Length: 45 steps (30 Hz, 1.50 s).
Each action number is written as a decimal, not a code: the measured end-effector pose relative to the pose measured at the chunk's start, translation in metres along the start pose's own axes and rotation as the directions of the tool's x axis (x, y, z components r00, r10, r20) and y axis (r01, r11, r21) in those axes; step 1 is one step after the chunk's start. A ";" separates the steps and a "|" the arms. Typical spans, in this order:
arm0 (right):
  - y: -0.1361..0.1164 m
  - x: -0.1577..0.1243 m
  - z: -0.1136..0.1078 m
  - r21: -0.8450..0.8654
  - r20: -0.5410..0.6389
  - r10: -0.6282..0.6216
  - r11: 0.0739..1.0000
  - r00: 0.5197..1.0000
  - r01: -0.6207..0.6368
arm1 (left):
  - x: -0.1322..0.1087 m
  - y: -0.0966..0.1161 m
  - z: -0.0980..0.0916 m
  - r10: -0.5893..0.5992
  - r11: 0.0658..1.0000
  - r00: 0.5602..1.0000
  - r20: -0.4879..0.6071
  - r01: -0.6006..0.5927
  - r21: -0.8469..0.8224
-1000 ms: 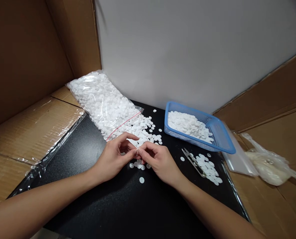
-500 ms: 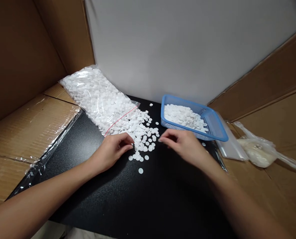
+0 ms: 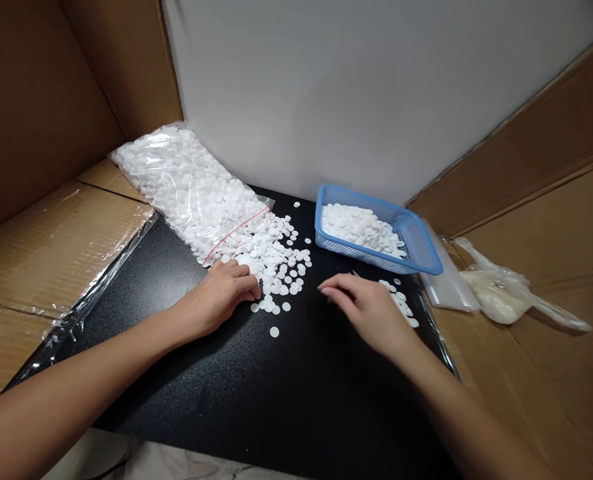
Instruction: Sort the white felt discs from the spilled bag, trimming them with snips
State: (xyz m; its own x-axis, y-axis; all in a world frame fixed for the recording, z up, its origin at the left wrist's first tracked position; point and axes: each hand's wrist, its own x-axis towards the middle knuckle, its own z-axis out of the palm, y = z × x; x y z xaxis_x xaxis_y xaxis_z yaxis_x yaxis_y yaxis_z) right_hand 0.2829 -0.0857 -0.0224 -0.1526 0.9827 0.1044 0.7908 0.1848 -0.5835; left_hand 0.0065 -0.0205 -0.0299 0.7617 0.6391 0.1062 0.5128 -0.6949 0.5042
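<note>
White round discs (image 3: 271, 257) spill from the mouth of a clear zip bag (image 3: 191, 187) with a red seal line, onto a black tabletop (image 3: 276, 393). My left hand (image 3: 229, 290) rests at the near left edge of the spill, fingers curled together; what they pinch, if anything, is hidden. To the right of the spill, my right hand (image 3: 354, 300) has thumb and forefinger pinched; anything between them is too small to name. A blue mesh basket (image 3: 376, 257) holding more discs stands behind my right hand. Other loose discs (image 3: 401, 303) lie partly behind that hand.
Cardboard (image 3: 61, 233) lines the left side and more cardboard (image 3: 551, 267) the right. A pale wall (image 3: 326, 93) stands at the back. Right of the basket lie flat clear plastic bags (image 3: 449, 283) and a knotted plastic bag (image 3: 501, 293) with pale contents.
My left hand's fingers have closed in at the discs. My right hand has moved slightly down and away from the spill, with more discs showing beside it. The view has shifted slightly.
</note>
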 end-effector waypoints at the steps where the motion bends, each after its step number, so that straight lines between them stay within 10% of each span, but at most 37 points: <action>1: -0.009 0.002 0.007 0.055 0.045 -0.017 0.998 0.999 0.014 | 0.000 0.000 0.000 0.005 1.000 1.000 -0.014 -0.005 0.012; 10: -0.020 0.006 0.038 0.251 0.009 -0.120 0.961 0.993 0.114 | 0.000 -0.005 -0.016 -0.200 0.961 0.976 -0.084 0.178 -0.212; 18: -0.014 0.006 0.043 0.292 0.038 -0.123 0.951 0.992 0.107 | -0.001 -0.004 -0.003 0.024 1.000 0.999 0.037 -0.024 0.001; 28: -0.011 0.006 0.044 0.275 0.025 -0.154 0.951 0.988 0.141 | -0.003 0.000 0.002 -0.016 1.000 0.998 0.056 0.015 0.024; 39: -0.046 0.000 0.047 0.626 0.057 0.033 0.778 0.998 -0.061 | -0.002 0.029 0.012 0.037 0.937 0.994 -0.107 -0.071 -0.341; 45: -0.006 0.015 0.001 0.190 -0.032 0.072 0.980 0.997 -0.064 | -0.005 0.027 0.024 0.058 0.965 0.996 -0.070 -0.074 -0.252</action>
State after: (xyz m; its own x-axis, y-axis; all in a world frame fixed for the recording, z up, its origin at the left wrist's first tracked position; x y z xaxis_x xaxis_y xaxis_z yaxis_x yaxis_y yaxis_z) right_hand 0.2752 -0.0722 -0.0185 -0.0767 0.9932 0.0878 0.6722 0.1165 -0.7312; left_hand 0.0261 -0.0502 -0.0370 0.7604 0.6195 0.1948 0.3391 -0.6347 0.6944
